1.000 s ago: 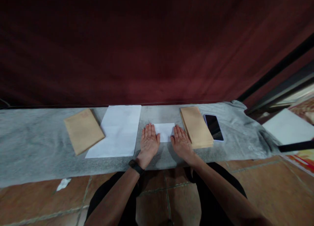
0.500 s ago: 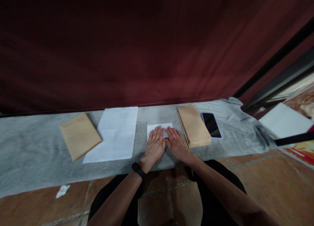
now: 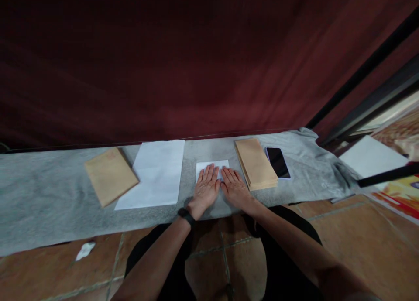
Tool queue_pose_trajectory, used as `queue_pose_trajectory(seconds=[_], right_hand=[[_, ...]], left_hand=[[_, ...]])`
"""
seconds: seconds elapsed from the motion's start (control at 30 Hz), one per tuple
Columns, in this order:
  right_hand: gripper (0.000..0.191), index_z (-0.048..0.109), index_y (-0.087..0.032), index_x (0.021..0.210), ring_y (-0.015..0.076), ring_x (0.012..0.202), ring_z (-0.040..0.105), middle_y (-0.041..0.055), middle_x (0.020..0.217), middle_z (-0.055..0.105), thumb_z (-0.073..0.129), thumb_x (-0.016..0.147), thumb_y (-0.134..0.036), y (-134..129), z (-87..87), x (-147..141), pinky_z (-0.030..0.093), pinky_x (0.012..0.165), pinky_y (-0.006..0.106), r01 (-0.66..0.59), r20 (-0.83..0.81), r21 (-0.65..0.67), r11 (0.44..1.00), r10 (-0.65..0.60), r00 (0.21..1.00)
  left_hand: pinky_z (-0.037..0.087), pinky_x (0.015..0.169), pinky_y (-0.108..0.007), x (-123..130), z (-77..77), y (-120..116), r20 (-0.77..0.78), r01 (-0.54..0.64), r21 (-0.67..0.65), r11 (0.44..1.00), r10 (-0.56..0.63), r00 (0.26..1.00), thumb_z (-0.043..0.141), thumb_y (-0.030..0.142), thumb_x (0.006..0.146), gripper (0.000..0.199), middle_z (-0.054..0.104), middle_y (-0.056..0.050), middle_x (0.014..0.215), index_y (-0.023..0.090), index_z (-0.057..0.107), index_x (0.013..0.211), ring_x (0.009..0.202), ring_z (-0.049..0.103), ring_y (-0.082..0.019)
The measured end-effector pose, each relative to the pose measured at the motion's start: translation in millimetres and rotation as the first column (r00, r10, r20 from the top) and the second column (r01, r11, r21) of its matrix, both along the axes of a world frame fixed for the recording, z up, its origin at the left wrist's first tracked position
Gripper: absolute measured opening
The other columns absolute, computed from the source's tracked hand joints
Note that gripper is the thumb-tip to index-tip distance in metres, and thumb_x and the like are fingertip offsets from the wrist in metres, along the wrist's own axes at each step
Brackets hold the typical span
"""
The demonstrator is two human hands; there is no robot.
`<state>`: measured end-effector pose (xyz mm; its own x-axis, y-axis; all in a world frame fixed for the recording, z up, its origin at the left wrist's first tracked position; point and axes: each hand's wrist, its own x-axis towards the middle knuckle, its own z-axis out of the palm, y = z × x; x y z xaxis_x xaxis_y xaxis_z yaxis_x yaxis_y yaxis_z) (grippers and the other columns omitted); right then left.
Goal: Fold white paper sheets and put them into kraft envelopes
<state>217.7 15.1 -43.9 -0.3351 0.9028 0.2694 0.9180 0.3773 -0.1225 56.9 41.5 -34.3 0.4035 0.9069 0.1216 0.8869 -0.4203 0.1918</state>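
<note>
Left hand (image 3: 206, 189) and right hand (image 3: 236, 192): flat, fingers extended, gripping nothing | both rest on small white paper (image 3: 220, 165) | paper lies on bench (image 3: 49, 192), between white sheet (image 3: 155, 174) left and brown paper stack (image 3: 257, 163) right

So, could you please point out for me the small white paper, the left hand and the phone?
Small white paper (image 3: 221, 163), head view: on its uncovered far strip.
Left hand (image 3: 206, 189), head view: on the back of the hand.
Phone (image 3: 278, 162), head view: on its dark screen.
</note>
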Motion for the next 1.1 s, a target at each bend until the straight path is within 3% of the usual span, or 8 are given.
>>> queue_pose_trajectory(seconds=[0.23, 0.53, 0.7, 0.87, 1.1], right_hand=[[0.052, 0.042, -0.010, 0.152, 0.0253, 0.146, 0.039, 0.0134, 0.158, 0.042, 0.035, 0.103, -0.025, -0.9, 3.0, 2.0, 0.028, 0.121, 0.047, -0.004, 0.007, -0.028, 1.000, 0.004, 1.000], [0.050, 0.047, -0.008, 0.149, 0.0266, 0.145, 0.041, 0.0153, 0.155, 0.045, 0.038, 0.104, -0.030, -36.8, 1.9, 6.2, 0.029, 0.120, 0.048, -0.068, 0.026, -0.005, 0.998, 0.068, 0.997], [0.050, 0.049, -0.005, 0.146, 0.0274, 0.145, 0.041, 0.0157, 0.154, 0.046, 0.036, 0.105, -0.029, -38.7, 1.2, 3.5, 0.028, 0.121, 0.048, -0.047, 0.004, -0.001, 0.999, 0.047, 0.999], [0.050, 0.052, -0.001, 0.143, 0.0282, 0.145, 0.040, 0.0197, 0.150, 0.050, 0.038, 0.105, -0.030, -39.2, -2.0, 3.6, 0.026, 0.122, 0.048, -0.059, -0.003, -0.003, 0.998, 0.059, 0.998], [0.049, 0.053, -0.005, 0.143, 0.0277, 0.145, 0.041, 0.0181, 0.149, 0.052, 0.038, 0.105, -0.032, -38.1, -2.1, 2.8, 0.025, 0.123, 0.048, -0.045, -0.003, -0.056, 0.997, 0.045, 0.999]], left_hand=[[0.020, 0.125, -0.050, -0.1, -1.2, -2.7, 0.001, 0.011, 0.036, 0.999, -0.011, 1.000, 0.033, 0.028, 0.102, 0.054, 0.032, -0.012, 0.164, 0.016, 0.037, 0.154, 0.154, 0.021, -0.024], [0.017, 0.125, -0.052, 6.9, 9.7, -9.0, -0.043, 0.014, 0.027, 1.000, -0.013, 0.999, 0.034, 0.026, 0.101, 0.054, 0.032, -0.013, 0.164, 0.012, 0.039, 0.153, 0.154, 0.022, -0.027], [0.014, 0.127, -0.047, 3.5, 13.2, -4.4, -0.017, 0.140, 0.025, 0.990, -0.139, 0.990, 0.030, 0.026, 0.102, 0.052, 0.031, -0.006, 0.165, 0.018, 0.040, 0.153, 0.155, 0.019, -0.024], [0.015, 0.126, -0.038, 4.2, 13.5, 3.0, 0.056, 0.300, -0.068, 0.951, -0.297, 0.953, 0.022, 0.030, 0.105, 0.053, 0.038, -0.005, 0.162, 0.018, 0.041, 0.152, 0.152, 0.026, -0.016], [0.015, 0.126, -0.038, 19.9, 12.0, 22.1, 0.060, 0.258, -0.133, 0.957, -0.252, 0.966, 0.015, 0.029, 0.104, 0.056, 0.036, -0.006, 0.163, 0.016, 0.036, 0.154, 0.153, 0.025, -0.015]])
